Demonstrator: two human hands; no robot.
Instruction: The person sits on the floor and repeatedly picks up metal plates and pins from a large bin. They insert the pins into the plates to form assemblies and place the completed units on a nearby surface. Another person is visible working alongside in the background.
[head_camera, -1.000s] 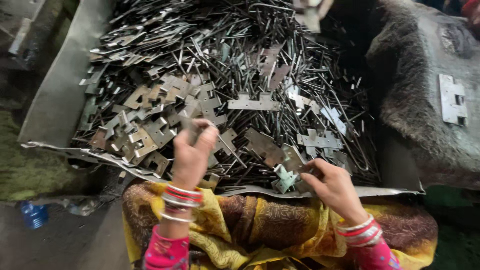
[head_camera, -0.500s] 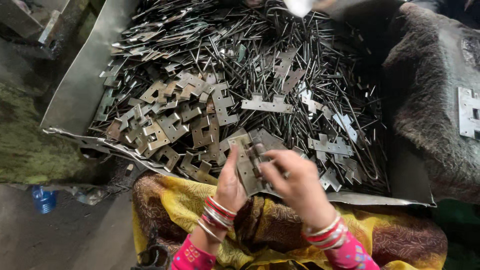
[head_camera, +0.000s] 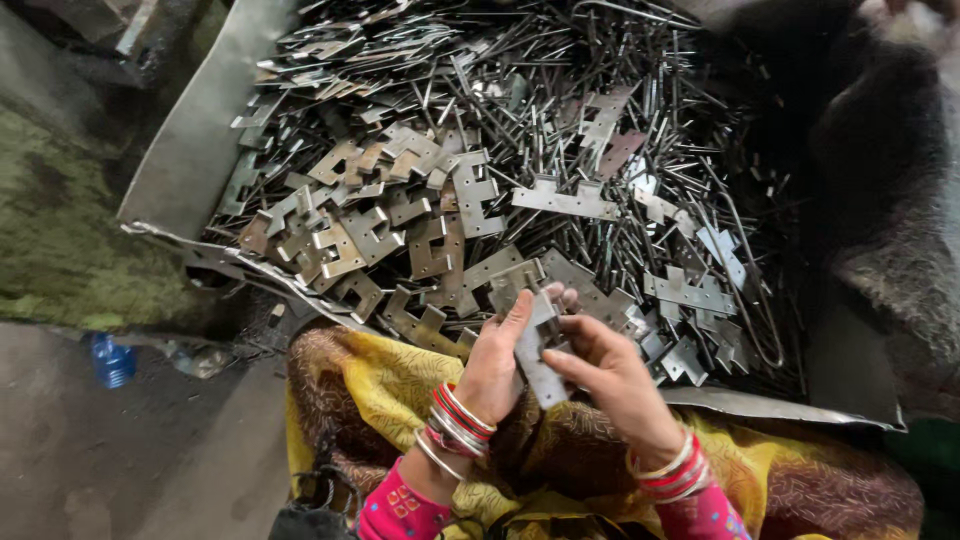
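Nearest of all, both hands meet over the lap, just off the near edge of the sheet-metal tray (head_camera: 180, 170). The left hand (head_camera: 495, 365) and the right hand (head_camera: 610, 375) are closed together on one flat hinge plate (head_camera: 540, 350), thumbs and fingers pinching it from either side; whether a pin is also in the grip cannot be told. Red and white bangles (head_camera: 460, 420) ring each wrist, above pink sleeves (head_camera: 395, 510), and a yellow and brown cloth (head_camera: 400, 380) covers the lap beneath.

The likeliest mishap, judging from this, is a cut: the plate's stamped edges and notches sit right against bare fingertips, and a slip while twisting it would drag them along the metal. A dropped plate would fall onto the cloth or vanish into the heap.

Just beyond the hands, the tray's torn, ragged near lip runs close to the wrists, another sharp edge. Past it lies the heap of hinge plates (head_camera: 400, 210), piled toward the left side, with loose steel pins (head_camera: 600, 110) spread thick toward the far and right sides. Little open room exists; reaching in means brushing metal everywhere.

Left of the tray, a blue bottle (head_camera: 112, 360) lies on the ground. Dark furry cloth (head_camera: 890, 240) crowds the right edge.
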